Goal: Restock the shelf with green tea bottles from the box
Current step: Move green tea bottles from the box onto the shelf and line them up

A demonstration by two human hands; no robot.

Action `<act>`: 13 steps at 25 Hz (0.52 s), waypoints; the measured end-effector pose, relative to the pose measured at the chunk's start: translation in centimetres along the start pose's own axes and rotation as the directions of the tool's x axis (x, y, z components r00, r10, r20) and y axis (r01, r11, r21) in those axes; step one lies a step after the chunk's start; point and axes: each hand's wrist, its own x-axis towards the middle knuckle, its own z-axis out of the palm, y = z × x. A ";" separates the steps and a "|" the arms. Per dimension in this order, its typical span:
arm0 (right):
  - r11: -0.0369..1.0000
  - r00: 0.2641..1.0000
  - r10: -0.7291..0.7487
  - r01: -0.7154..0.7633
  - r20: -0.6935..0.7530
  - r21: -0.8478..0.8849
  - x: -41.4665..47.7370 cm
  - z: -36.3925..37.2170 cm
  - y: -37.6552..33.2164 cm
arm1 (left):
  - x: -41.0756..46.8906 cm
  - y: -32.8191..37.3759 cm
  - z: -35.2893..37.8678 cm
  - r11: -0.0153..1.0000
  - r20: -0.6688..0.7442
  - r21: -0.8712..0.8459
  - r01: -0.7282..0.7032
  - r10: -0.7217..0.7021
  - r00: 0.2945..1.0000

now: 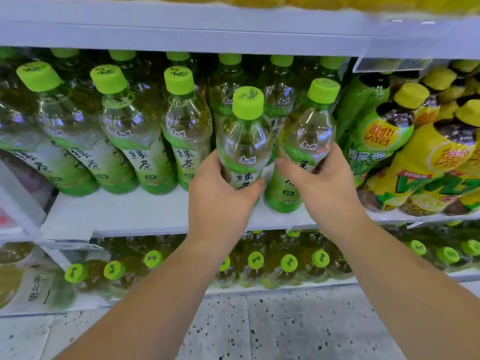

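Both hands are at the front edge of the middle shelf [130, 211]. The left hand [220, 193] wraps fingers and thumb round the labelled waist of one green tea bottle [244, 141], and the hand hides its base. The right hand [319, 183] grips a second green tea bottle [306, 133] just beside it, its base apparently on the board. Both stand between the stocked row [181, 131] and the yellow-capped drinks [415, 157]. The box is not in view. Assessment: full bottles, fairly heavy, with smooth plastic walls that yield under squeeze; the label band gives the surest hold
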 end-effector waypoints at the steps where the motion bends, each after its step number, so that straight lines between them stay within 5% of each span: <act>1: 0.999 1.000 -0.018 0.018 0.011 0.026 0.1 -0.1 0.4 | -0.3 -0.3 0.2 1.000 -0.025 0.001 -0.004 0.004 1.000; 8: 0.995 0.993 -0.093 0.090 0.065 0.050 -1.1 0.0 2.4 | -0.2 -1.4 0.5 0.997 0.009 0.082 0.007 -0.008 1.000; 13: 0.999 0.990 -0.014 0.020 0.141 -0.038 -2.1 -0.5 3.0 | -1.9 -3.7 0.3 0.969 0.047 0.181 0.166 -0.177 0.983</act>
